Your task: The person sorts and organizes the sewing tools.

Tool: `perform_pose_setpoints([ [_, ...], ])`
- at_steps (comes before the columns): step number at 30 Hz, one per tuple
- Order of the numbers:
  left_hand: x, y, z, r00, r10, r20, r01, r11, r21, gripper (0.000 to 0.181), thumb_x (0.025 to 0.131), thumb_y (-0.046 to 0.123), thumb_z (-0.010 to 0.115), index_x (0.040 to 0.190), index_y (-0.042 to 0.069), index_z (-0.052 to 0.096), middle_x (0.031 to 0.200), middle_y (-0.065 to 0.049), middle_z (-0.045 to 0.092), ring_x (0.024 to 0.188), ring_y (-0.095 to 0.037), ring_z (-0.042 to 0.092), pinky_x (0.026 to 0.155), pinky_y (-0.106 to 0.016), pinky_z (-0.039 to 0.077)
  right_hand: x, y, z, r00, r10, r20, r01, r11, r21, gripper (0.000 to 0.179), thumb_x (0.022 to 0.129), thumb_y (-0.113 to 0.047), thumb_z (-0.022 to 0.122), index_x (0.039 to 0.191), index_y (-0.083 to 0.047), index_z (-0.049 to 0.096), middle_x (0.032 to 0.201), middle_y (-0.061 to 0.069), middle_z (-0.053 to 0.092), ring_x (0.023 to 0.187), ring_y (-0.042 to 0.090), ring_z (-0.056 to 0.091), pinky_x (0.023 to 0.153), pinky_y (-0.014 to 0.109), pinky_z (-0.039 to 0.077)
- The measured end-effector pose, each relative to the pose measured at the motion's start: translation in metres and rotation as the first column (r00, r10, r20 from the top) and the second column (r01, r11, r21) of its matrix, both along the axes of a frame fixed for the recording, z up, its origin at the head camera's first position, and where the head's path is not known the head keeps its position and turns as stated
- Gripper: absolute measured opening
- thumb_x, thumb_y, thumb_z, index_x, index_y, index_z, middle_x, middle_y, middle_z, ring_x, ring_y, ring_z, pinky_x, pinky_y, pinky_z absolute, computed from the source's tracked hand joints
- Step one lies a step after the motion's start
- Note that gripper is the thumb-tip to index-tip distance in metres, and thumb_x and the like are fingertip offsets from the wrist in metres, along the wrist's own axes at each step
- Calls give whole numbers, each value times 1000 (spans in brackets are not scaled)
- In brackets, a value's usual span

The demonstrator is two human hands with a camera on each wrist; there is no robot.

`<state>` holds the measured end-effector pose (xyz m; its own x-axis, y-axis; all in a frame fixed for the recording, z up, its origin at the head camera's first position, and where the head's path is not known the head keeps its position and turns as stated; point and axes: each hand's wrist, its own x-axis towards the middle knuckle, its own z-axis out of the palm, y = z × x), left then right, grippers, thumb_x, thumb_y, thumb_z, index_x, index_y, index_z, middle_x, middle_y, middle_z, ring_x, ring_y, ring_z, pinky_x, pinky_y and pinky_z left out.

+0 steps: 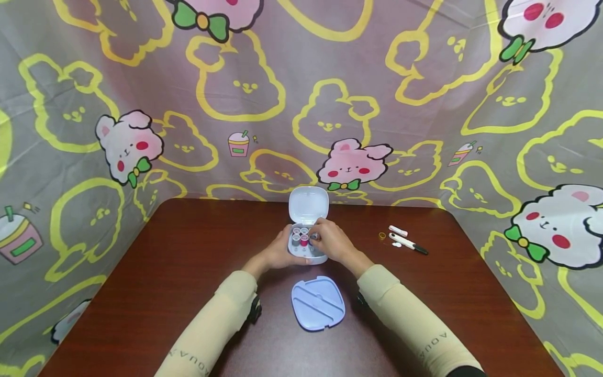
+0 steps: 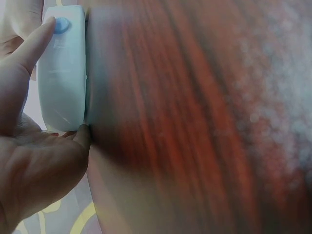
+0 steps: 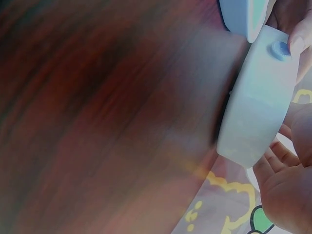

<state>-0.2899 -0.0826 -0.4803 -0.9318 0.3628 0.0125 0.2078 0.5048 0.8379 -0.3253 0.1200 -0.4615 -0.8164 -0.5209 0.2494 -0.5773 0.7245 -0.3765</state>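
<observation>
A white sewing box (image 1: 321, 259) stands on the table with its hinged lid (image 1: 308, 205) raised. Small thread spools (image 1: 304, 240), one of them deep pink and another grey, sit upright in the box. My left hand (image 1: 279, 250) grips the box from its left side; in the left wrist view its thumb lies by the blue button (image 2: 61, 25) on the front wall. Over the right part of the box, my right hand (image 1: 333, 240) pinches a small grey spool (image 1: 314, 237), partly hidden by the fingers. In the right wrist view the right hand is behind the box.
A light blue tray (image 1: 318, 303) with diagonal ridges lies in front of the box. To the right are a white-and-black pen-like tool (image 1: 408, 244), a small white-and-pink piece (image 1: 398, 230), a yellow ring (image 1: 382, 236) and a little white piece (image 1: 397, 244). A patterned curtain surrounds the table.
</observation>
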Motion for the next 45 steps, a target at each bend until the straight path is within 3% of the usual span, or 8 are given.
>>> perform_pose_setpoints([
  [19,0,-1,0,1000,4,13,-4,1000,-11,111,74,37,93,155,9,23,143,-13,43,127,-27,46,110,-49,40,5,3,9,999,25,34,-25,1000,-6,24,89,-10,80,112,-4,76,105,10,63,92,20,63,84,35,58],
  [30,1,0,-1,1000,13,-5,-13,1000,-5,110,73,34,94,154,7,25,139,-15,45,125,-28,48,109,-49,40,20,9,17,998,25,56,-26,999,19,32,89,-19,82,118,-8,76,117,8,65,102,22,64,90,39,57],
  [37,1,1,-2,1000,19,0,-19,1000,-6,111,72,35,95,155,7,25,140,-15,45,124,-28,48,109,-48,40,28,15,19,997,44,58,-44,999,5,32,89,-19,81,118,-6,75,121,9,65,104,26,65,87,40,58],
  [45,-1,1,-2,1000,29,5,-29,999,-15,112,72,36,94,155,8,25,141,-14,44,126,-28,47,110,-48,39,40,23,24,997,69,34,-70,997,35,32,90,-22,79,117,-6,75,118,7,65,99,22,64,83,39,57],
])
